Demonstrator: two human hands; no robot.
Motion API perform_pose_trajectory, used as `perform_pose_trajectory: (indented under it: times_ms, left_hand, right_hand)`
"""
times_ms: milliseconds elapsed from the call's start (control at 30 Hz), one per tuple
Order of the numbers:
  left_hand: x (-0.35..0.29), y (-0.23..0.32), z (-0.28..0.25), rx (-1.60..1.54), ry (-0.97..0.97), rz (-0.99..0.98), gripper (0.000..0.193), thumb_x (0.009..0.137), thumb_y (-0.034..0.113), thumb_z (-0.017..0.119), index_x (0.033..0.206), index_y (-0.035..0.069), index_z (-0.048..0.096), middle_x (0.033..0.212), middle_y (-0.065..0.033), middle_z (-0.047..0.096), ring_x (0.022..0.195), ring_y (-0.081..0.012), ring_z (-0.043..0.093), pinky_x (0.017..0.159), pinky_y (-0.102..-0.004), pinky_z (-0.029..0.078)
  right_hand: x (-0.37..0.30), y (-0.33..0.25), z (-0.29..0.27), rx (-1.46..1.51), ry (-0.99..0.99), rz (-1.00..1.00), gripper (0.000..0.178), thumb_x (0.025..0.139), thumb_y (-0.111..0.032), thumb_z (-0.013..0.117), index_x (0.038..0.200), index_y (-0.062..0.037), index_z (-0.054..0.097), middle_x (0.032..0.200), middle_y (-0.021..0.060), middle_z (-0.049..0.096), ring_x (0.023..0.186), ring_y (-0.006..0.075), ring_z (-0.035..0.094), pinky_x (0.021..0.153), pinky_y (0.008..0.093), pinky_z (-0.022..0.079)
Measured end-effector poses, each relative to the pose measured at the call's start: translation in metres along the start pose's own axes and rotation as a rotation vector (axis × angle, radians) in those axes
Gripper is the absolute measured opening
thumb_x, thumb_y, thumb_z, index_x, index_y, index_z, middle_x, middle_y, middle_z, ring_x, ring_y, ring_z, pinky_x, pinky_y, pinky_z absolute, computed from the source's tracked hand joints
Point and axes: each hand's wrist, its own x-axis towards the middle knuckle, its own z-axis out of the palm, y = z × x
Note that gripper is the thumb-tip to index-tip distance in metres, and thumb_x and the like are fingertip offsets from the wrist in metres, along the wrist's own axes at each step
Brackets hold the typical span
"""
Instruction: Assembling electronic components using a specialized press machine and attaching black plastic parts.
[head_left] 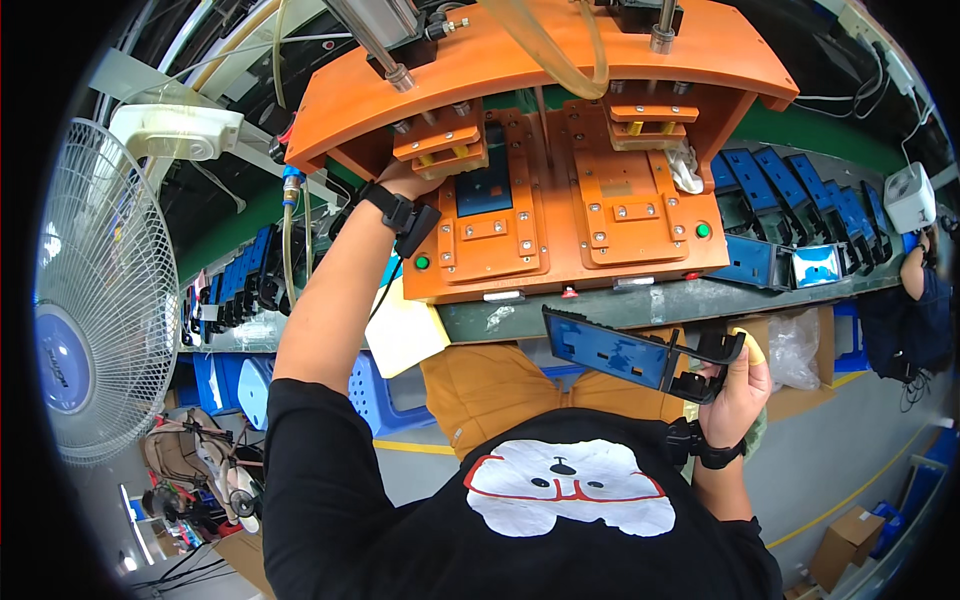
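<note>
Left hand reaches to the left side of the orange press, beside the left pressing block; its fingers are mostly hidden, so their grip cannot be told. A dark blue panel lies in the left fixture, just right of that hand. Right hand, yellow cover on one finger, has its fingers closed on the right end of a black frame with a blue face, held slantwise on the near side of the worktop. Similar blue-faced frames stand right of the press.
</note>
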Motion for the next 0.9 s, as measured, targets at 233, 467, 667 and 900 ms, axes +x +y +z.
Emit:
perform_pose_trajectory:
  times_ms: [233,467,667,900]
  left_hand:
    - [0.014,0.003,0.011,-0.255,0.103,-0.032,0.044,0.095,0.036,0.068,0.131,0.014,0.057,0.128,-0.0127,0.061,0.121,-0.0312,0.057,0.103,-0.0419,0.047]
    - [0.033,-0.038,0.025,-0.861,0.280,0.078,0.036,0.107,0.012,0.051,0.142,0.006,0.049,0.146,-0.0080,0.056,0.131,-0.0226,0.057,0.110,-0.0345,0.047]
    - [0.023,-0.008,0.007,0.016,0.191,-0.079,0.046,0.099,0.022,0.066,0.141,0.009,0.051,0.143,-0.0122,0.059,0.130,-0.0279,0.058,0.108,-0.0357,0.048]
    - [0.018,0.047,-0.024,0.151,0.214,-0.035,0.050,0.095,0.027,0.069,0.140,0.012,0.054,0.141,-0.0134,0.060,0.127,-0.0327,0.059,0.107,-0.0393,0.049]
  right_hand:
    - [-0.002,0.001,0.006,-0.002,-0.011,-0.008,0.027,0.108,-0.017,0.058,0.121,0.0043,0.066,0.092,0.0089,0.072,0.072,0.0113,0.065,0.064,0.0235,0.056]
    - [-0.012,0.005,0.016,0.002,-0.054,-0.011,0.026,0.108,-0.016,0.057,0.121,0.0042,0.066,0.093,0.0094,0.072,0.075,0.0121,0.067,0.066,0.0251,0.059]
    - [-0.019,0.004,0.014,-0.033,-0.044,-0.009,0.025,0.107,-0.014,0.059,0.122,0.0040,0.066,0.094,0.0099,0.072,0.075,0.0126,0.068,0.065,0.0262,0.061]
    - [-0.020,0.011,0.006,-0.014,-0.054,-0.016,0.025,0.107,-0.014,0.059,0.122,0.0042,0.066,0.095,0.0105,0.072,0.077,0.0129,0.068,0.065,0.0263,0.061]
